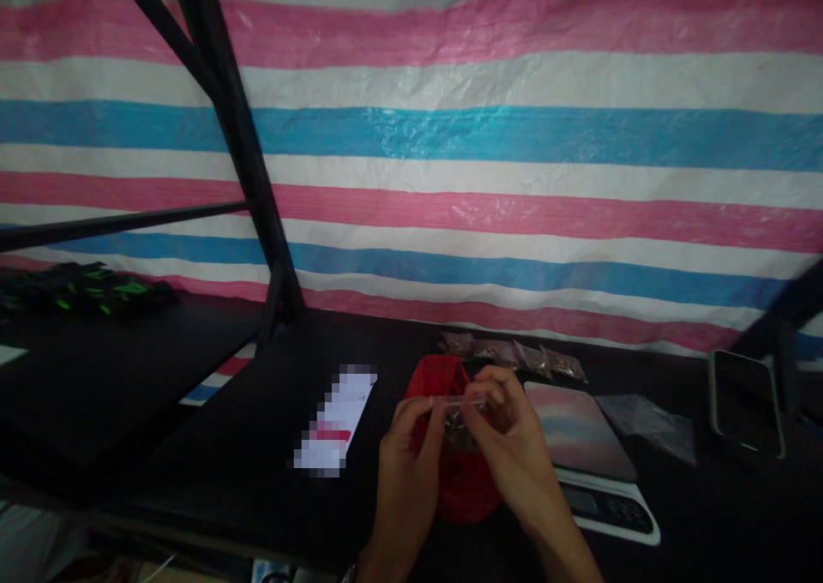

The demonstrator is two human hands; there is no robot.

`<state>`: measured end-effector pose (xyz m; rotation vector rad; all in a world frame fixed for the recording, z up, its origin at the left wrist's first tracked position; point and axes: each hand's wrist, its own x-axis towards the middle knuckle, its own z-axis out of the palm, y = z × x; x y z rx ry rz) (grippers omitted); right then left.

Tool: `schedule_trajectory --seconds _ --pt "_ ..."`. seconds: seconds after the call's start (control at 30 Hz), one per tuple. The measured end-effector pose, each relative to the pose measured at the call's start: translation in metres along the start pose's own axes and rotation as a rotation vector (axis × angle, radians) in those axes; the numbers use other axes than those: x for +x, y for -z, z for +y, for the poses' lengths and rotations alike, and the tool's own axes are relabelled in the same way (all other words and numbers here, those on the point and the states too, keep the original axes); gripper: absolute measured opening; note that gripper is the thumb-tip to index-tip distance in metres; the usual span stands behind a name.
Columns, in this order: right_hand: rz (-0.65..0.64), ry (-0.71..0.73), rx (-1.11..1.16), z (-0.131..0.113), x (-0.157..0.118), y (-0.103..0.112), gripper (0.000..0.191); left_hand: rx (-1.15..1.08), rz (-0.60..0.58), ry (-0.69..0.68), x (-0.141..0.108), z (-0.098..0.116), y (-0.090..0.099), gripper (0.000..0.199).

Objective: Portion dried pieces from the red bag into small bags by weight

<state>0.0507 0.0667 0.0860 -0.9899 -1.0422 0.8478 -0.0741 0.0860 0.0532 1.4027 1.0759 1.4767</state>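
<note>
Pinching a small clear plastic bag (458, 403) by its upper edge, the person's left hand (405, 471) and right hand (507, 437) meet low in the middle of the head view, above a crumpled red plastic bag (464, 489). The fingers of the left hand (417, 416) close narrowly on one end of the edge, while the fingers of the right hand (498, 394) curl in tightly at the other. Both hands hold the clear bag clear of the black worktop (193, 446). Dark contents (456, 433) sag inside it, too small and shadowed to identify.

The clear bag looks light, soft and probably slippery, so it would likely crease under pressure. Its upper edge seems the firmest place to take hold, away from the loose weight below.

Just beyond the hands, a row of small brown-filled sachets (511, 356) lies on the worktop. To the right, a pink-and-blue patterned pad (579, 429) rests on a white digital scale (610, 510), beside a sheet of grey film (646, 429) and a dark smartphone (746, 403). To the left lies a white paper slip (334, 420) with blurred markings. A striped tarpaulin (411, 154) hangs behind a black metal frame (237, 129).
</note>
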Motion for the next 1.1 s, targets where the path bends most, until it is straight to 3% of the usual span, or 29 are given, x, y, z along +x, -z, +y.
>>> schedule_trajectory --seconds 0.33,0.83,1.1 --pt "-0.049 -0.042 -0.003 0.004 -0.001 0.001 0.041 0.009 -0.025 0.052 0.001 0.000 0.004 0.029" --pt "-0.041 -0.003 -0.082 0.002 -0.003 -0.002 0.032 0.035 -0.001 -0.206 0.003 0.005 0.004 0.012" --pt "-0.017 0.082 -0.310 -0.005 -0.005 -0.002 0.027 0.166 -0.056 -0.264 0.001 0.006 0.012 0.010"
